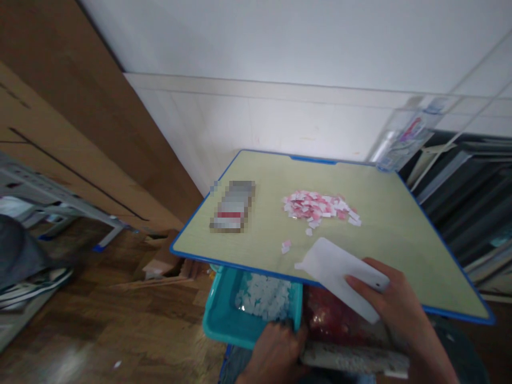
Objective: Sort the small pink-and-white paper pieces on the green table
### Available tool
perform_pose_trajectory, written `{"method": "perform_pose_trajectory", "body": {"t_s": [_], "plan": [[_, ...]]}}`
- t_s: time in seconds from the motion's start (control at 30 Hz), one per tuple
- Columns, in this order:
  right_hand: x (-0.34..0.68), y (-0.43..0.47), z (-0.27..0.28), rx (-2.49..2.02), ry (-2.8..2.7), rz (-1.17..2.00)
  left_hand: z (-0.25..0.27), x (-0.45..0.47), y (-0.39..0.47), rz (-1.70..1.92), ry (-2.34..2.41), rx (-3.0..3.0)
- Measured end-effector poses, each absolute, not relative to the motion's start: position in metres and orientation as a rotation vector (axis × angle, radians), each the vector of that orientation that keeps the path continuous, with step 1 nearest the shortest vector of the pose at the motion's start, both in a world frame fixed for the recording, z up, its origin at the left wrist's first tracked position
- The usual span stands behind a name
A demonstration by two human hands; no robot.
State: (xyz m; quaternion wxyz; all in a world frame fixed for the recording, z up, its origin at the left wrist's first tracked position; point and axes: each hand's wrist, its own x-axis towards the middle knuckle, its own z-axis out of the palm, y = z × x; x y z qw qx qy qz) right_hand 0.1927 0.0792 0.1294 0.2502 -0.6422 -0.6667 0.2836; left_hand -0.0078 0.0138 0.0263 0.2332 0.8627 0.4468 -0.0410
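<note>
My right hand [388, 293] grips a flat white plastic scraper [340, 272], tilted over the front edge of a small table [384, 186] with a blue rim. One small white paper piece [299, 265] lies at the scraper's left tip. Low in the view, my left hand [278, 346] is closed at the near rim of a teal basin [228, 333]; its fingertips are hidden. The basin sits below the table edge and contains many small white pieces [266, 296]. Beyond the scraper, a pile of pink and white paper pieces [316, 205] lies on the table, with a few loose ones [286, 246] nearer me.
A phone-like item [234, 207], pixelated, lies on the table's left. A plastic bottle [412, 136] stands at the back right corner. Below the table is a clear bag with red contents [332, 320]. Cardboard [80, 149] leans at left; dark panels [468, 186] stand at right.
</note>
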Motion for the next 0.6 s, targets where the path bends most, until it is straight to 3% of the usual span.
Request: {"method": "perform_pose_trajectory", "body": {"t_s": [0.43, 0.6], "plan": [[0.16, 0.096, 0.135, -1.668, -1.841, 0.806, 0.015, -0.008, 0.012, -0.115, 1.209, 2.42], [0.163, 0.106, 0.131, -1.711, -1.708, 0.631, 0.012, -0.008, 0.01, -0.114, 1.225, 2.435]]}}
